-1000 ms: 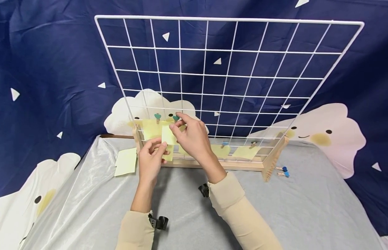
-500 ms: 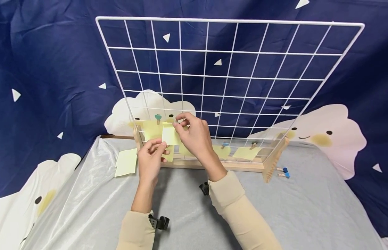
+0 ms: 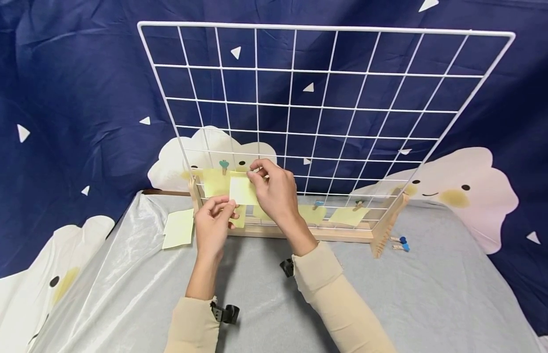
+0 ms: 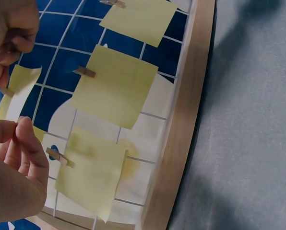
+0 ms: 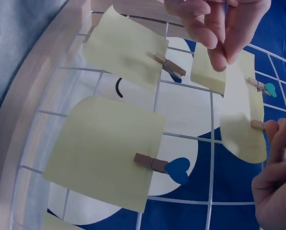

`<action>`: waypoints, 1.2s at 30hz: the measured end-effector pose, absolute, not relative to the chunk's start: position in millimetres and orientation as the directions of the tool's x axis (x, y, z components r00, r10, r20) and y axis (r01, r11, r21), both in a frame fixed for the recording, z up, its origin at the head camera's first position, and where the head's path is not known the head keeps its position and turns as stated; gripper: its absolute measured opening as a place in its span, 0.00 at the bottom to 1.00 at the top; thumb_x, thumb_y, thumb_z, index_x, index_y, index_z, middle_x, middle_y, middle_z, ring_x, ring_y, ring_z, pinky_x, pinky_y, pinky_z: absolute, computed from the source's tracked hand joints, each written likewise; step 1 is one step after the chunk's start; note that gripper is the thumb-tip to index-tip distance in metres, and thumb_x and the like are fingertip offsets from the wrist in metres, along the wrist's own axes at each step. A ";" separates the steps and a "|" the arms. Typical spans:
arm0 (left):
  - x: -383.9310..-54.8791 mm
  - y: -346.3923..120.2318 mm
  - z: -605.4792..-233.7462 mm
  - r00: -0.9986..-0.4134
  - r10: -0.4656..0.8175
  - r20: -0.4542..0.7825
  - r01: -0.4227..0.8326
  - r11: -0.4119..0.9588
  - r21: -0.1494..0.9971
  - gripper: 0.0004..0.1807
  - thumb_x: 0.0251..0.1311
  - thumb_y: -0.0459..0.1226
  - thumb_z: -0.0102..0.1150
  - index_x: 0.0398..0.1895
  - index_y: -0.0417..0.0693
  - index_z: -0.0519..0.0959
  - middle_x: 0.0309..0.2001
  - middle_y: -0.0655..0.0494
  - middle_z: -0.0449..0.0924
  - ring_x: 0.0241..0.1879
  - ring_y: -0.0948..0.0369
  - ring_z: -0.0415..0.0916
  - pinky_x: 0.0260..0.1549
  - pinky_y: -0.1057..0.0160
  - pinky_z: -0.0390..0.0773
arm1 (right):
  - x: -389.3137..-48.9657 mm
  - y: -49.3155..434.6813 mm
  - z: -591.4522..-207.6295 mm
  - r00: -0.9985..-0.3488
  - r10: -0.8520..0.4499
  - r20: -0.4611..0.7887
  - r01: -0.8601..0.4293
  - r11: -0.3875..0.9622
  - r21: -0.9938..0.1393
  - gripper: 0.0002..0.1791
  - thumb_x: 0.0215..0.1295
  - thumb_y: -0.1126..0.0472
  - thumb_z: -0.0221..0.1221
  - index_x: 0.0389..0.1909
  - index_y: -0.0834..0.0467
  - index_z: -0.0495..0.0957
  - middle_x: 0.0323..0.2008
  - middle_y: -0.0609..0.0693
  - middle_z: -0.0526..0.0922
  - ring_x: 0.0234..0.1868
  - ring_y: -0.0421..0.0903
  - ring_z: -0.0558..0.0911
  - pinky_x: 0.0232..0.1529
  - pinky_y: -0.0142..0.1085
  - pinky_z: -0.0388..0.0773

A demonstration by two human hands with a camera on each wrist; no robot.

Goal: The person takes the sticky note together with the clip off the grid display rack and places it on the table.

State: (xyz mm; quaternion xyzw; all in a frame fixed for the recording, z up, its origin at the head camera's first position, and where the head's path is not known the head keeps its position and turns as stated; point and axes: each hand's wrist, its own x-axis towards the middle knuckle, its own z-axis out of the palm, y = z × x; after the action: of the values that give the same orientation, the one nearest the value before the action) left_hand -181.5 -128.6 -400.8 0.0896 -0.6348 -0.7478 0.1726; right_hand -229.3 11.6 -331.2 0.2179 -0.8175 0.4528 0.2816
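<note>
My left hand (image 3: 214,220) pinches the lower left corner of a yellow paper note (image 3: 243,190) held up against the white wire grid (image 3: 318,105). At the note's top right, my right hand (image 3: 277,193) pinches a small wooden clothespin (image 5: 257,124), whose jaws sit on the note's edge; its far end is covered by the fingers. Just left of it, another note (image 3: 215,183) hangs from a clothespin with a green heart (image 3: 224,165). Below, more notes hang from pins, one with a blue heart (image 5: 178,170).
The grid stands in a wooden base (image 3: 300,233) with a notched right support (image 3: 386,228). Loose notes (image 3: 178,229) lie on the grey cloth at the left. Two blue-heart clothespins (image 3: 401,244) lie right of the stand. A dark blue curtain (image 3: 79,73) hangs behind.
My right fingers have shifted slightly right and down around the clothespin, and its green heart has gone out of sight in the head view. My left hand stays at the note's corner.
</note>
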 end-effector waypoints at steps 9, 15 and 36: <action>-177.8 -132.1 -401.7 -0.920 -0.382 0.086 0.146 -0.131 0.981 0.08 0.66 0.30 0.64 0.45 0.35 0.80 0.33 0.50 0.85 0.25 0.63 0.80 0.20 0.70 0.78 | -230.5 13.7 -331.9 -0.742 -0.036 0.669 -0.630 0.378 -0.678 0.04 0.64 0.67 0.66 0.38 0.63 0.84 0.26 0.52 0.84 0.16 0.39 0.74 0.19 0.31 0.67; -174.3 -135.7 -405.9 -0.919 -0.385 0.087 0.151 -0.140 0.979 0.08 0.66 0.30 0.64 0.44 0.33 0.79 0.33 0.49 0.85 0.24 0.63 0.80 0.19 0.70 0.78 | -229.1 17.7 -331.8 -0.754 -0.034 0.655 -0.635 0.290 -0.716 0.04 0.66 0.68 0.65 0.39 0.64 0.83 0.26 0.52 0.84 0.13 0.38 0.74 0.15 0.30 0.70; -166.2 -145.5 -414.7 -0.894 -0.440 0.085 0.163 -0.143 0.976 0.08 0.66 0.29 0.63 0.44 0.31 0.79 0.32 0.46 0.86 0.23 0.64 0.79 0.17 0.71 0.75 | -216.9 45.0 -336.2 -0.805 -0.059 0.590 -0.584 0.253 -0.772 0.05 0.67 0.68 0.64 0.42 0.61 0.83 0.27 0.50 0.85 0.09 0.37 0.63 0.11 0.29 0.57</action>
State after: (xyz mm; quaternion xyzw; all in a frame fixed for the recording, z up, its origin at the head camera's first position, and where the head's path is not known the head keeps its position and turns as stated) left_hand -166.2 -145.5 -414.7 0.1113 -0.6229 -0.7476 0.2017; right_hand -216.9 45.0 -336.2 0.2120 -0.7577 0.5731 0.2289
